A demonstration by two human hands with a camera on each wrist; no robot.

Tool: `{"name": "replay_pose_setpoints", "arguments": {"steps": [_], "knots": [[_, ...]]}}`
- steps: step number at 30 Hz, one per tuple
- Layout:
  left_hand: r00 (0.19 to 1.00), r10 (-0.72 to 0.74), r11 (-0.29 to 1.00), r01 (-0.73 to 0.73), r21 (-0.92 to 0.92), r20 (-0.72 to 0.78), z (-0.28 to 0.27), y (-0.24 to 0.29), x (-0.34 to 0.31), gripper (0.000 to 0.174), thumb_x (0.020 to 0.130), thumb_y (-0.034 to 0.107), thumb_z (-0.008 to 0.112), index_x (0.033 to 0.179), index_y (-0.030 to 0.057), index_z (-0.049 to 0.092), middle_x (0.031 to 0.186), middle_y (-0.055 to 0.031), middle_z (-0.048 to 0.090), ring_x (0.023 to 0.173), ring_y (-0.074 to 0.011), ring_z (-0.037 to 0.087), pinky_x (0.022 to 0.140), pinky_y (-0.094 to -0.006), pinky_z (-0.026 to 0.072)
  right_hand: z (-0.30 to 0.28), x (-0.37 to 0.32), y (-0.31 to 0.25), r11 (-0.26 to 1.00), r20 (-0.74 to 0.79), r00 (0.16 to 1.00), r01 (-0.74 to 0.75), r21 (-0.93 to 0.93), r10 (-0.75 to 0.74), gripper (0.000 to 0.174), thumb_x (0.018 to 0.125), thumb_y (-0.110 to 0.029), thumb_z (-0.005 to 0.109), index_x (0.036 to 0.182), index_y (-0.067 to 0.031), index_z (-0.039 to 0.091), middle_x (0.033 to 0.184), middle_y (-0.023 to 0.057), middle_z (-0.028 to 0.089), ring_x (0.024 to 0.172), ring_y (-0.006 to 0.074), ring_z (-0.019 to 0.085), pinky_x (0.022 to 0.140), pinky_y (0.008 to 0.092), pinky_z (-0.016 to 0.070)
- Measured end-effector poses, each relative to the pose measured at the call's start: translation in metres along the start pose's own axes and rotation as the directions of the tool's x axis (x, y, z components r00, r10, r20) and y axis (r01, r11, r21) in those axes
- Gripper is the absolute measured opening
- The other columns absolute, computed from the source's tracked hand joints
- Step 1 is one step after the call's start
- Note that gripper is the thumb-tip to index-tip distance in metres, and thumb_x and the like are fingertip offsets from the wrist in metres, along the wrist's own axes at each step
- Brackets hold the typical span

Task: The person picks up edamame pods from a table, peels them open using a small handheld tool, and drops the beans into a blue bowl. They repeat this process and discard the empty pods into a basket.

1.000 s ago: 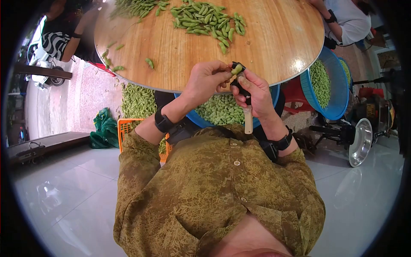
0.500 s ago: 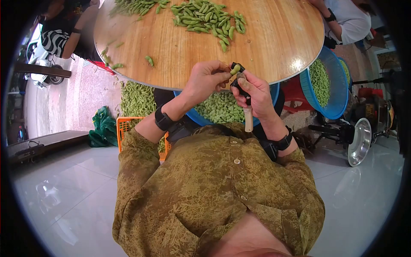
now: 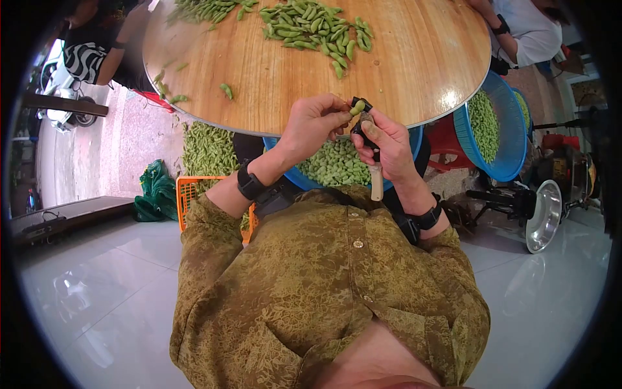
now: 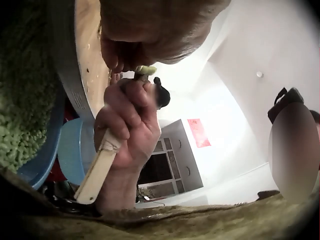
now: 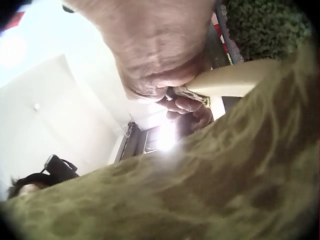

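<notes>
Above the table's near edge, my left hand (image 3: 314,123) pinches a green edamame pod (image 3: 357,107) between thumb and fingertips. My right hand (image 3: 392,146) meets it there, its thumb and forefinger close against the pod. Its other fingers curl round a tool with a cream handle (image 3: 376,181), which points down out of the fist; the working end is hidden. Black coverings (image 3: 363,102) wrap some right fingers. In the left wrist view the pod (image 4: 146,70) shows between the two hands. Under the hands stands a blue basin of shelled beans (image 3: 334,165).
A pile of pods (image 3: 308,27) lies on the round wooden table (image 3: 414,71), with loose pods at its left. More pods cover the floor by an orange basket (image 3: 188,194). At right stand a blue basket (image 3: 512,129) of beans and a metal bowl (image 3: 545,217). Two people sit across.
Both hands stay at nearly the same place with the pod between them. The left hand has shifted very slightly to the right.
</notes>
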State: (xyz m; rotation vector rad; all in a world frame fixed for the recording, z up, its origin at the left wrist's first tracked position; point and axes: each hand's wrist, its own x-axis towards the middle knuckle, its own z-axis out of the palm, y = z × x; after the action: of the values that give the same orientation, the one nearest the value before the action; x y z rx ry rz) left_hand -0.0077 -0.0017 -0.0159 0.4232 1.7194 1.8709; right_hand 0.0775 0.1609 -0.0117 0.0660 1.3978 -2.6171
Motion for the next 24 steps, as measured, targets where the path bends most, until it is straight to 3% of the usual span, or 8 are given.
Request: {"name": "replay_pose_setpoints", "arguments": {"steps": [5,13,16,20,21,22,23,24], "knots": [[0.998,0.044,0.998,-0.043,0.035,-0.036,0.002,-0.002,-0.001,0.008,0.089,0.005,0.061,0.093,-0.0012,0.063,0.074,-0.0030,0.062,0.062,-0.0077,0.057,0.055,-0.0211,0.0447,0.001,0.001,0.003,1.000,-0.058,0.998,0.023,-0.018,-0.024,0.030,0.097,-0.017,0.050,0.123,-0.0007,0.053,0.073,0.0020,0.055,0.052,0.0045,0.042,0.043,0.0176,0.0333],[0.881,-0.286,0.809,0.433,-0.398,0.377,-0.016,0.003,0.005,0.007,0.088,0.007,0.060,0.082,0.0036,0.059,0.068,-0.0044,0.060,0.057,-0.0136,0.057,0.048,-0.0241,0.0405,-0.016,-0.002,0.003,0.953,0.151,0.984,-0.136,0.272,0.097,0.027,0.095,-0.016,0.053,0.117,-0.0012,0.055,0.073,0.0058,0.055,0.050,0.0056,0.040,0.040,0.0179,0.0330],[0.859,-0.224,0.769,0.446,-0.458,0.460,-0.015,-0.003,0.006,0.007,0.088,0.007,0.059,0.082,0.0045,0.058,0.068,-0.0045,0.060,0.056,-0.0139,0.056,0.048,-0.0237,0.0393,-0.020,-0.003,0.006,0.925,0.201,0.973,-0.178,0.335,0.115,0.027,0.095,-0.016,0.053,0.118,-0.0022,0.054,0.073,0.0057,0.054,0.049,0.0062,0.040,0.040,0.0180,0.0333],[0.882,-0.272,0.759,0.443,-0.477,0.385,-0.009,-0.003,0.003,0.007,0.088,0.007,0.060,0.083,0.0029,0.059,0.068,-0.0039,0.060,0.058,-0.0149,0.058,0.049,-0.0258,0.0426,-0.023,0.004,0.011,0.887,0.127,0.976,-0.213,0.410,0.176,0.028,0.095,-0.016,0.053,0.119,-0.0034,0.054,0.073,0.0056,0.053,0.050,0.0070,0.040,0.040,0.0179,0.0335],[0.969,-0.167,0.950,0.207,-0.234,0.181,-0.002,-0.001,-0.002,0.006,0.088,0.006,0.061,0.087,0.0009,0.059,0.071,-0.0049,0.061,0.060,-0.0162,0.059,0.050,-0.0268,0.0445,-0.020,0.005,0.010,0.874,0.080,0.977,-0.214,0.435,0.199,0.027,0.095,-0.016,0.053,0.119,-0.0038,0.054,0.073,0.0055,0.054,0.050,0.0072,0.041,0.040,0.0178,0.0335],[1.000,0.017,0.997,-0.018,0.080,0.017,0.003,0.000,-0.005,0.008,0.087,0.005,0.062,0.091,-0.0012,0.059,0.073,-0.0058,0.061,0.062,-0.0175,0.060,0.052,-0.0277,0.0463,-0.018,0.007,0.009,0.862,0.035,0.974,-0.215,0.458,0.224,0.026,0.095,-0.016,0.053,0.118,-0.0042,0.054,0.074,0.0054,0.054,0.051,0.0074,0.041,0.040,0.0177,0.0335],[0.933,0.359,0.838,-0.338,0.428,0.032,0.004,-0.004,-0.006,0.010,0.087,0.003,0.061,0.094,-0.0034,0.059,0.074,-0.0042,0.062,0.066,-0.0154,0.062,0.058,-0.0287,0.0506,-0.016,0.008,0.007,0.863,0.036,0.974,-0.216,0.457,0.225,0.026,0.095,-0.016,0.053,0.118,-0.0042,0.054,0.074,0.0054,0.054,0.051,0.0074,0.041,0.040,0.0177,0.0335],[0.933,0.358,0.839,-0.336,0.429,0.030,0.003,-0.005,-0.006,0.010,0.087,0.003,0.061,0.094,-0.0034,0.059,0.074,-0.0042,0.062,0.066,-0.0154,0.062,0.058,-0.0287,0.0506,-0.014,0.009,0.007,0.858,0.052,0.975,-0.214,0.467,0.215,0.026,0.095,-0.016,0.052,0.118,-0.0046,0.054,0.075,0.0054,0.055,0.051,0.0076,0.042,0.040,0.0177,0.0337]]}}
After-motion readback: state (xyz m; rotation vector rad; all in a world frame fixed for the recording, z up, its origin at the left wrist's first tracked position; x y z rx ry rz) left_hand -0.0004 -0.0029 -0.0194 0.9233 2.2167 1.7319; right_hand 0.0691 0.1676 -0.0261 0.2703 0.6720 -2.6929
